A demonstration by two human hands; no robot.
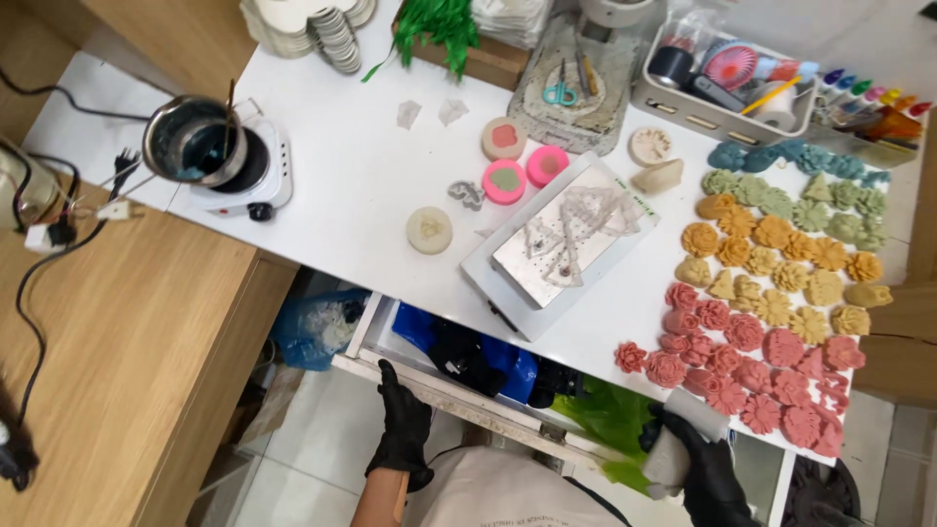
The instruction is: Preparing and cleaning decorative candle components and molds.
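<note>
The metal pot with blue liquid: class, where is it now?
In the head view, the metal pot sits on the white hot plate at the white table's far left edge, well left of the pink round moulds.

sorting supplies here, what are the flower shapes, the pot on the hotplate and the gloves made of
Flower shapes: matte, opaque, cast-looking, probably wax or soap. Pot: shiny grey metal, likely steel. Gloves on left hand and right hand: thin black, likely nitrile or latex.
</note>
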